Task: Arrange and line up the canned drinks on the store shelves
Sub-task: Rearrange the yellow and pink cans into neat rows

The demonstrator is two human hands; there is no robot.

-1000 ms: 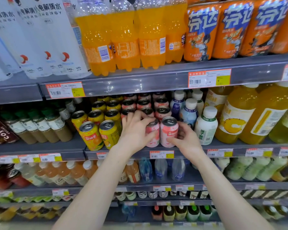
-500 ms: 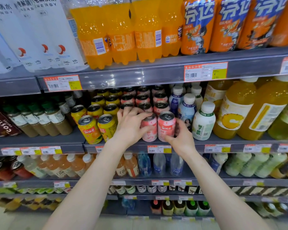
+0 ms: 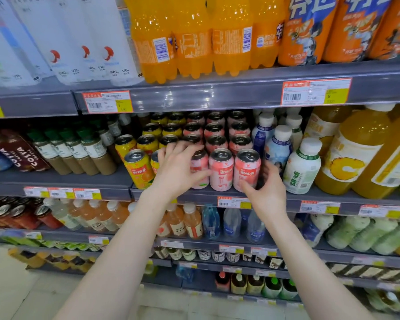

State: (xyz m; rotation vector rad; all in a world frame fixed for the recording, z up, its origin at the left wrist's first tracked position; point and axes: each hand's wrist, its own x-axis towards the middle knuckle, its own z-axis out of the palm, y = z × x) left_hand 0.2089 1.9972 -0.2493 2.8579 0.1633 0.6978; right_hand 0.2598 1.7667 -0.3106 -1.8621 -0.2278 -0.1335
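Pink peach cans stand in rows on the middle shelf (image 3: 291, 200), with yellow orange-drink cans (image 3: 138, 168) in rows to their left. Three pink cans form the front row. My left hand (image 3: 178, 168) curls around the leftmost front pink can (image 3: 200, 169), thumb across its face and fingers over its top; it also hides a yellow can. The middle pink can (image 3: 221, 173) and the right pink can (image 3: 247, 172) stand upright side by side. My right hand (image 3: 267, 189) is just right of the right can, fingers apart, holding nothing.
White-capped milk-drink bottles (image 3: 301, 168) stand right of the pink cans, then big orange juice bottles (image 3: 346, 158). Green-capped tea bottles (image 3: 79, 151) fill the left. Large soda bottles (image 3: 194, 35) line the shelf above. Lower shelves hold more bottles.
My right hand has let go of the right pink can and pulled back slightly, fingers apart. My left hand has shifted a little left. Three pink cans now show in the front row.
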